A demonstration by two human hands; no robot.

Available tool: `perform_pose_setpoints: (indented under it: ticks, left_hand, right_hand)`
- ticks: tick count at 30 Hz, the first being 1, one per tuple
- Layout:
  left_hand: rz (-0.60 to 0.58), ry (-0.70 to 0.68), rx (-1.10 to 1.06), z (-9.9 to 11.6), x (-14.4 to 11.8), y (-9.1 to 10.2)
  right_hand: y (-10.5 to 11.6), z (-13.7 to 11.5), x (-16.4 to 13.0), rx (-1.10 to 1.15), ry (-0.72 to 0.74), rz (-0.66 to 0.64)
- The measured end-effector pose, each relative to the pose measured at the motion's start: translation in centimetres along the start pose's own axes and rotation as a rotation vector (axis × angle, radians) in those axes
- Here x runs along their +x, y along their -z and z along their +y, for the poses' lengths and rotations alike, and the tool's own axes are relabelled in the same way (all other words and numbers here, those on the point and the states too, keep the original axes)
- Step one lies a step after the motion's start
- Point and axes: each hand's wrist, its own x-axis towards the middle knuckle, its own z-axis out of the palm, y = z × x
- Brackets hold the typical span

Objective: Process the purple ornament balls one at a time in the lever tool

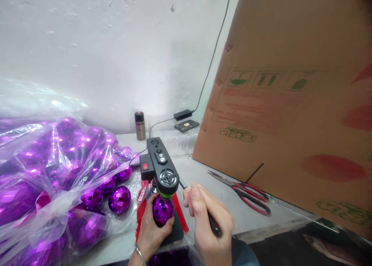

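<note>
A carton leans across the right half of the view, from 12 round to 4 o'clock, its lower edge running diagonally down the bench. At 9 o'clock a clear bag bulges with purple faceted balls; one loose ball sits just outside its mouth, near the left hand.

At the centre stands a black machine with a red switch on its left side, its head reaching toward the person. Its long axis runs from 12 to 6 o'clock. Directly under the head's front end, touching it, is a purple bauble.

The left hand comes up from 6 o'clock and cups the bauble from below and from the left, fingers curled round it. The right hand sits just to the bauble's right, at 3 o'clock from it, closed in a pen grip on a thin black tool. The tool's long axis slants from 4 up to 10 o'clock, its tip pointing at the gap between bauble and machine head; whether it touches is hidden. The left hand is the nearer to the bauble.

Red-handled scissors lie at 3 o'clock, well apart from the right hand, with bare bench between. The bench's front edge passes just under both wrists. Far back at 12 o'clock stand a small canister and a cabled adapter.
</note>
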Motion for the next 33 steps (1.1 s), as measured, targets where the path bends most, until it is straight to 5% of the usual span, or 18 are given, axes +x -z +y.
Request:
perform_pose_setpoints:
  ticks: [7, 20, 33]
  left_hand:
    - [-0.013, 0.017, -0.032, 0.5, -0.3, -0.1]
    - [-0.027, 0.033, 0.021, -0.7, -0.9, -0.5]
    - [-0.056, 0.05, 0.047, -0.6, -1.0, -0.3]
  right_hand:
    - [0.2, 1.0, -1.1, 0.015, -0.009, -0.03]
    - [-1.7, 0.5, -3.9, 0.028, -0.127, 0.222]
    - [-2.0, 1.0, -4.4, 0.058, -0.132, 0.272]
